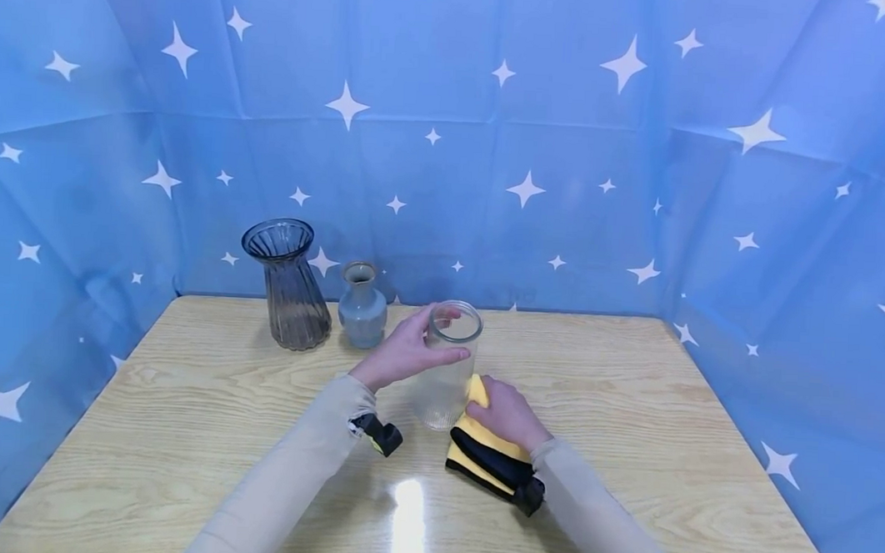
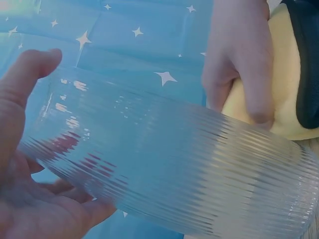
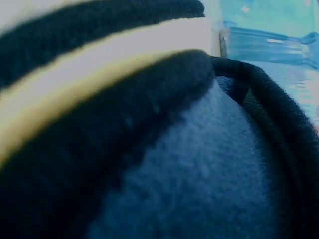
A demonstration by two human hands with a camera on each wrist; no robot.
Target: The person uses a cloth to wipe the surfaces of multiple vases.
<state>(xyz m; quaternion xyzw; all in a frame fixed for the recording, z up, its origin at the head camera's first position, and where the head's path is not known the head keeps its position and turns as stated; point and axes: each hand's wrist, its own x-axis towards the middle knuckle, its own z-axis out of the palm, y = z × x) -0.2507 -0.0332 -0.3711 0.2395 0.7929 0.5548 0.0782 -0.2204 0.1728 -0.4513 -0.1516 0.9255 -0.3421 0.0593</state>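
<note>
A clear ribbed glass vase [image 1: 444, 393] stands near the middle of the table, its round rim facing up. My left hand [image 1: 412, 350] holds it near the top, thumb on the near side and fingers on the far side. In the left wrist view the thumb and fingers of the left hand [image 2: 45, 199] lie on opposite sides of the glass [image 2: 164, 149]. Beside the vase's lower right side, my right hand [image 1: 506, 409] grips a folded yellow cloth with black edging [image 1: 478, 454]. That cloth [image 3: 184, 164] fills most of the right wrist view and hides the right hand there.
Left of the glass stand a tall dark fluted vase [image 1: 294, 302] and a small blue-grey vase with a narrow neck [image 1: 363, 310]. The wooden table [image 1: 179, 430] is backed by a blue curtain with white stars [image 1: 567, 191] on three sides.
</note>
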